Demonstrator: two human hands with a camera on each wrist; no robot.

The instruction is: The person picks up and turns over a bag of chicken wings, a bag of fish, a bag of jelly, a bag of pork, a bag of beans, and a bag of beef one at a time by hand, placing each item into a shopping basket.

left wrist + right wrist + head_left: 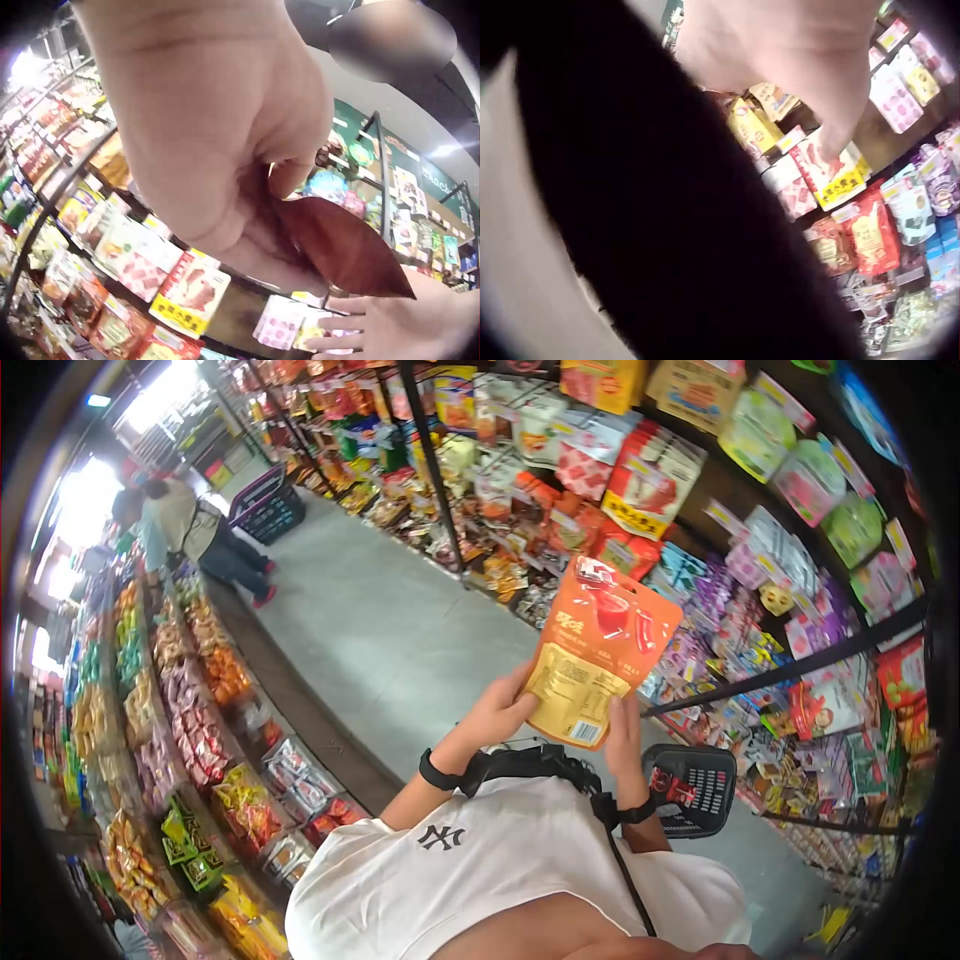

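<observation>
An orange pouch with a yellow back label (578,685) is held up before the chest, its printed back facing the head camera. My left hand (502,710) pinches its lower left edge, thumb on the label. In the left wrist view that hand (217,127) grips the pouch (345,244), seen nearly edge-on. At the pouch's lower right edge, my right hand (625,735) touches it with fairly straight fingers; the left wrist view shows this hand (412,322) with fingers extended. The right wrist view has only part of the hand (795,52); a dark blurred shape hides much there.
Shelves of bagged snacks (655,480) line the right side, and bins of packets (200,720) the left. A dark basket (690,790) is beside my right forearm. Down the aisle (370,580) are a person (190,520) and another basket (268,505).
</observation>
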